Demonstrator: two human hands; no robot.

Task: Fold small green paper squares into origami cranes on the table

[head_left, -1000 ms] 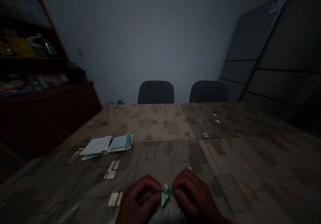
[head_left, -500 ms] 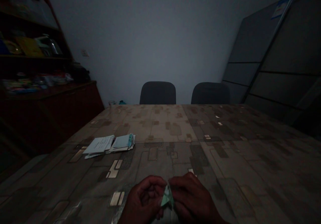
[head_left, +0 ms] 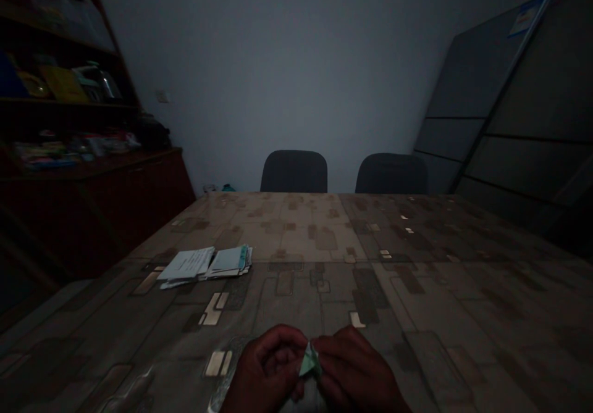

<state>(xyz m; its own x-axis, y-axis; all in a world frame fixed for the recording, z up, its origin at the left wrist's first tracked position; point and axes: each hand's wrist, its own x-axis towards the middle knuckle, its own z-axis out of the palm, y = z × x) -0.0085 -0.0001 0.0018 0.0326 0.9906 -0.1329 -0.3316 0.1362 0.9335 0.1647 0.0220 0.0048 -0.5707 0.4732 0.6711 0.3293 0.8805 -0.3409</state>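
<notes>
Low in the head view, a small piece of folded green paper (head_left: 309, 362) is pinched between my two hands. My left hand (head_left: 269, 367) grips its left side, thumb and forefinger closed near the pointed top. From the other side my right hand (head_left: 356, 367) presses its fingers on the paper's right edge. The paper has a triangular shape with a pale patch near its tip. Its lower part is hidden in shadow, and a pale, dim shape shows below it between the hands.
A patterned cloth covers the table (head_left: 296, 228). Stacks of paper slips (head_left: 188, 265) lie at the left. Two dark chairs (head_left: 294, 172) stand at the far edge, before a wall. Dark shelves (head_left: 69, 101) rise at left, and grey panels (head_left: 456, 92) lean at right.
Both hands keep hold of the folded paper, with the right fingers shifted slightly on it. The whole view has moved a little, so the room appears slightly farther right.
</notes>
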